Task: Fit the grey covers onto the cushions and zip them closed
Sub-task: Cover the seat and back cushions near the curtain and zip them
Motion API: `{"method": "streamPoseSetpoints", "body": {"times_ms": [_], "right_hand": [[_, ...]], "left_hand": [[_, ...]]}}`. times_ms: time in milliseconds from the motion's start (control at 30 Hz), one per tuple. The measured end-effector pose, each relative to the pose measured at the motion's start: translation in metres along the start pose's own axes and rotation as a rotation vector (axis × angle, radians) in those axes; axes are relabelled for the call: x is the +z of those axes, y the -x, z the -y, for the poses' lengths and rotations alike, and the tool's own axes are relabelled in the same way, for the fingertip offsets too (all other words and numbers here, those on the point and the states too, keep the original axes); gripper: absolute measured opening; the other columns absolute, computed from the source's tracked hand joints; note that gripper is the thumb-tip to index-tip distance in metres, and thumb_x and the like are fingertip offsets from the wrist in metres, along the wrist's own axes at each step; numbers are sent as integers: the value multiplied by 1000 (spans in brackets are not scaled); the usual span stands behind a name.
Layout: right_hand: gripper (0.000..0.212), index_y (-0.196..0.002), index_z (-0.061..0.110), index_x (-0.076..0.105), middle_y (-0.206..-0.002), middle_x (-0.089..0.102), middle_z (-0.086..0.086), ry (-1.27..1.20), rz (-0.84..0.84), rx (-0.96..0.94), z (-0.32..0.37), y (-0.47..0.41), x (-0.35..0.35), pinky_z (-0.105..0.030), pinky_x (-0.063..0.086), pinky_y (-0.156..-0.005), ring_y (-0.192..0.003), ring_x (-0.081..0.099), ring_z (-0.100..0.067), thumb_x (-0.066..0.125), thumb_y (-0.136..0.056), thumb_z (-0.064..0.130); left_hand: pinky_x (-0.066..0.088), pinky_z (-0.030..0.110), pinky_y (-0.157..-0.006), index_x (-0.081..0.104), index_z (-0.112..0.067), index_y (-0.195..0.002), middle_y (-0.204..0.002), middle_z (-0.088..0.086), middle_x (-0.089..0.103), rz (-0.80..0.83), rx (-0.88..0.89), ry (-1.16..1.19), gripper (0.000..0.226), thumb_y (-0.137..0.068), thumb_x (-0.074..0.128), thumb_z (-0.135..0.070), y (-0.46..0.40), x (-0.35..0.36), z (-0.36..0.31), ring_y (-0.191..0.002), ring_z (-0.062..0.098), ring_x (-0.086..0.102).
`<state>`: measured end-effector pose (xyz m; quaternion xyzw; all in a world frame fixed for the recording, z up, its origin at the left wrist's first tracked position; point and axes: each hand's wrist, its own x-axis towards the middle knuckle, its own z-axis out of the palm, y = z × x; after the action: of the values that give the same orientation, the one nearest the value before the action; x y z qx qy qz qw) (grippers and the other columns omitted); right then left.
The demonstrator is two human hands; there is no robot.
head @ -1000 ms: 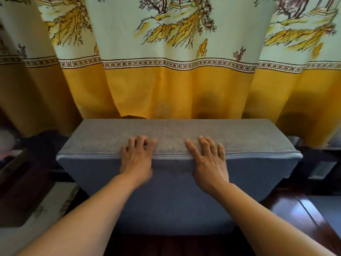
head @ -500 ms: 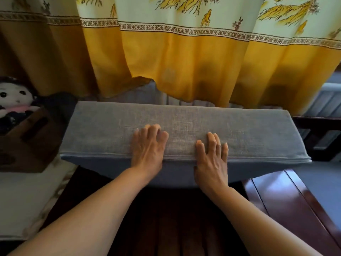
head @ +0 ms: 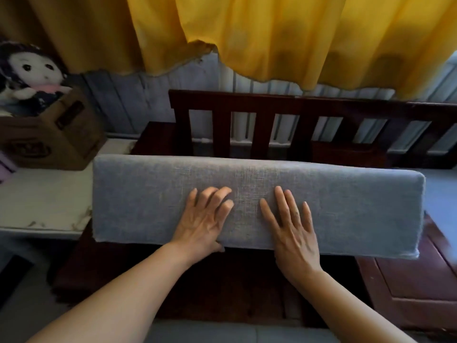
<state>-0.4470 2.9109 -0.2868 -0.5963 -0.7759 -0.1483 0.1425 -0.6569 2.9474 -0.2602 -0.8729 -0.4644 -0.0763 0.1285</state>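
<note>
A long cushion in its grey cover (head: 148, 194) lies across the middle of the view, one narrow face turned up toward me, over the dark wooden sofa frame (head: 272, 102). My left hand (head: 205, 219) rests on that face with slightly bent fingers, and its thumb hooks under the near lower edge. Right of it, my right hand (head: 291, 226) presses flat on the cover, fingers straight and spread. No zip shows on the visible face.
A yellow curtain (head: 272, 33) hangs behind the sofa back. At the left, a doll (head: 32, 75) sits in a cardboard box (head: 57, 139) on a white surface (head: 44, 201). Another grey cushion (head: 222, 332) shows at the bottom edge. A wooden panel (head: 408, 280) lies at the right.
The cushion has come down and tipped, so its narrow face now points at me. My view has dropped, and the slatted sofa back has appeared. Both hands stayed on the cushion.
</note>
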Motion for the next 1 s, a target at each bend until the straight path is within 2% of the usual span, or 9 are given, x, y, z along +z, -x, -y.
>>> {"method": "streamPoseSetpoints", "body": {"times_ms": [133,333,500,633,700,767,833,900,1000], "right_hand": [[117,-145,22,28,-155,16,-15,20,51,1,7,49,20,-54,13,-111,-141,15,-35,86,-45,11],[106,-142,23,33,-152,18,-16,-44,53,-12,25,103,44,-53,11,-112,-139,17,-38,88,-52,26],[106,-146,15,18,-152,12,-17,-97,-18,175,27,76,41,-49,0,-115,-141,11,-34,80,-63,35],[108,-142,19,26,-138,36,-11,-92,123,155,34,69,55,-56,8,-113,-132,24,-30,83,-54,46],[106,-132,19,39,-122,43,-11,-84,107,152,37,80,64,-58,19,-110,-119,33,-29,87,-42,46],[103,-122,19,46,-113,44,-11,-88,85,138,39,86,73,-56,24,-108,-110,38,-29,90,-32,44],[100,-113,17,48,-112,47,-11,-88,82,119,39,88,83,-51,24,-108,-107,43,-29,91,-28,44],[100,-109,15,43,-117,51,-12,-87,102,114,41,94,94,-48,25,-106,-113,50,-32,92,-27,44],[104,-107,11,39,-127,54,-16,-88,145,144,50,114,112,-50,34,-105,-124,49,-36,93,-25,44]], "left_hand": [[35,44,-90,39,-11,-128,-121,6,38,-17,-59,38,120,-30,85,-61,28,18,-27,-106,26,41],[27,63,-100,40,-15,-115,-132,13,32,-115,-122,105,94,-39,93,-32,50,44,-53,-123,30,35],[42,45,-83,37,-9,-132,-111,12,52,-93,-210,105,116,-36,91,-45,58,55,-56,-96,30,53],[36,36,-69,64,-12,-94,-91,9,53,-43,-178,104,80,-29,90,-51,46,58,-52,-83,28,51],[35,43,-84,57,-13,-101,-110,14,51,51,-165,107,83,-34,90,-49,52,70,-60,-101,32,47],[19,49,-108,38,-16,-122,-144,15,26,186,-151,136,87,-55,84,-47,61,83,-72,-134,32,25],[8,48,-114,21,-19,-128,-154,6,4,256,-161,171,86,-69,76,-46,68,98,-78,-143,26,4],[9,48,-114,14,-20,-126,-156,4,6,259,-158,180,88,-69,77,-44,75,110,-80,-144,24,4],[27,51,-107,19,-21,-125,-147,9,36,227,-142,190,108,-46,89,-43,92,132,-86,-136,30,33]]}}
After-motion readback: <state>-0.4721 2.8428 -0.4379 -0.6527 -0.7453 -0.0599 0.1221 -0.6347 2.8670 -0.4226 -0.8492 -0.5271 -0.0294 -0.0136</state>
